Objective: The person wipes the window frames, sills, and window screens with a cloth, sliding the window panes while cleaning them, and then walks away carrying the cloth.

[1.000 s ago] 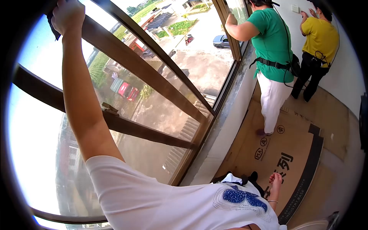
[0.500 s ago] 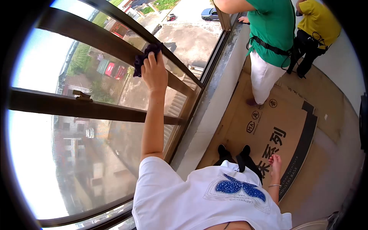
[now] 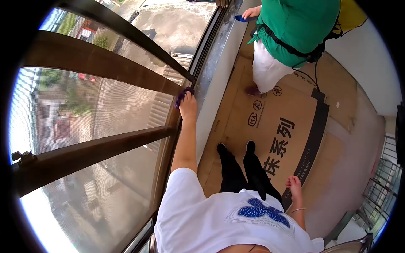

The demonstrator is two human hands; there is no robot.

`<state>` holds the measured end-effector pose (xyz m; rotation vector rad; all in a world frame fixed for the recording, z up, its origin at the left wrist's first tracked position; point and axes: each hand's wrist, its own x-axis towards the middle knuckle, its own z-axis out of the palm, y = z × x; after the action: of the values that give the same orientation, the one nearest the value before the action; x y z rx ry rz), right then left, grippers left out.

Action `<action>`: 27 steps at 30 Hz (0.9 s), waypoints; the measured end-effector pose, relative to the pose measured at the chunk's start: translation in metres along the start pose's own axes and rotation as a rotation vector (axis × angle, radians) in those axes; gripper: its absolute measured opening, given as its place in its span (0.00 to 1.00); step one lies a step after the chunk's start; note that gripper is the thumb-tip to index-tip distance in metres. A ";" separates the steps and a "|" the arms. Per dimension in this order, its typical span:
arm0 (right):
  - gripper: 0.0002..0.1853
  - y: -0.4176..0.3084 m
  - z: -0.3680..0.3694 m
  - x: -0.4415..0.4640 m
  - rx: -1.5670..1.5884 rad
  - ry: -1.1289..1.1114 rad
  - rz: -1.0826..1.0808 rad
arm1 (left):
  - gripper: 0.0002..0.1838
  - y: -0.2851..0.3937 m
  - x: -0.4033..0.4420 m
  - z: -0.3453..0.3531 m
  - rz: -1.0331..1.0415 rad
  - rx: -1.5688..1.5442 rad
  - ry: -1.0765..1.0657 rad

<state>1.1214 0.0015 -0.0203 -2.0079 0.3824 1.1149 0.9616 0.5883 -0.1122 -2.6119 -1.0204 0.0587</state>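
My left hand (image 3: 188, 107) is closed around a dark purple cloth (image 3: 181, 98), pressing it to the lower end of the brown window frame (image 3: 114, 67), just beside the sill. My left arm is stretched out forward. Near my right hip hangs my right hand (image 3: 294, 185), its fingers curled in with nothing visible in them. It touches nothing, and a bracelet circles that wrist.
A person in a green shirt (image 3: 295, 29) stands ahead with a blue cloth (image 3: 246, 18) on the grey sill (image 3: 215, 46). Someone in yellow (image 3: 353, 17) is partly hidden behind. Flattened cardboard (image 3: 236, 114) covers the floor under my feet. Beyond the window lies a yard far below.
My left hand has brought the purple cloth down along the frame to the sill edge. My view has shifted forward; the person in green appears closer, with a blue cloth now visible.
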 end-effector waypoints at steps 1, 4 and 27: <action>0.09 -0.004 -0.002 -0.002 -0.025 -0.021 0.003 | 0.10 0.006 -0.007 -0.001 -0.007 -0.008 -0.005; 0.08 -0.014 -0.005 -0.006 -0.050 -0.071 -0.003 | 0.09 0.020 -0.028 -0.021 -0.150 -0.112 -0.144; 0.08 -0.013 0.004 -0.010 -0.239 -0.213 -0.068 | 0.22 0.039 -0.061 -0.026 -0.269 -0.333 -0.107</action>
<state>1.1211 0.0117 -0.0071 -2.0610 0.0733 1.3689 0.9462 0.5134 -0.1048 -2.7551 -1.5270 -0.0401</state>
